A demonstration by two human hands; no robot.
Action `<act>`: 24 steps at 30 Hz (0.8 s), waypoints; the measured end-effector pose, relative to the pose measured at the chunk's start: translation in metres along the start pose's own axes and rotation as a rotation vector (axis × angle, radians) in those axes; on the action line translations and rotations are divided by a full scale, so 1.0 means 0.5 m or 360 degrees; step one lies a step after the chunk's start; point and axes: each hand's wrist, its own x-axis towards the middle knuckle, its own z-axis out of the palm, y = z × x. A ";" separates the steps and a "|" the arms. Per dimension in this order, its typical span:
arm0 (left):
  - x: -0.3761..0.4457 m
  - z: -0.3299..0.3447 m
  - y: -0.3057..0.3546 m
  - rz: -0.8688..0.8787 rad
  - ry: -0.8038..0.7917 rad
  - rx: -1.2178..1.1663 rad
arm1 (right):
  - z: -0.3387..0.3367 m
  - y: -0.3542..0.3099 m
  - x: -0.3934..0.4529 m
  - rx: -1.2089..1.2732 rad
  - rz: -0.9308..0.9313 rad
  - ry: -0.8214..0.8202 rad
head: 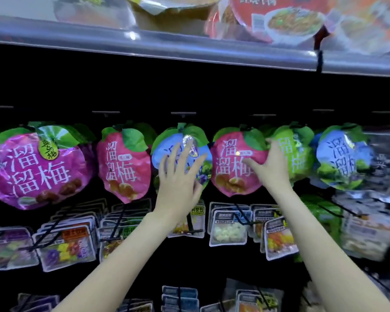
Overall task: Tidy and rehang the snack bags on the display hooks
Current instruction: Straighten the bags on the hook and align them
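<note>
Hanging in a row from dark display hooks, the plum-shaped snack bags filled the middle of the view, and the pink bag (236,163) at the row's centre was the one being handled. The right hand (269,165) gripped that pink bag by its right edge, thumb across the printed front and fingers curled behind it. Just left of the pink bag hung a blue bag (164,152), and the left hand (178,176) lay over its front with fingers spread and straight, holding nothing; whether the palm touched the foil could not be told. Left of the pink bag, past the blue one, hung a second pink bag (124,165) and then a large magenta bag (38,170). Right of the pink bag, partly behind the right hand, hung a green bag (298,154), and beyond that another blue bag (342,158). Below the pink bag, rows of small clear packets (229,228) hung on their own pegs. Above the pink bag ran a pale shelf edge (189,48), and on that shelf sat instant noodle bowls (277,16), blurred.
</note>
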 end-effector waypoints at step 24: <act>-0.037 -0.135 -0.029 -0.0518 0.0315 -0.1130 | -0.008 -0.174 -0.065 0.0638 -0.1180 -0.0450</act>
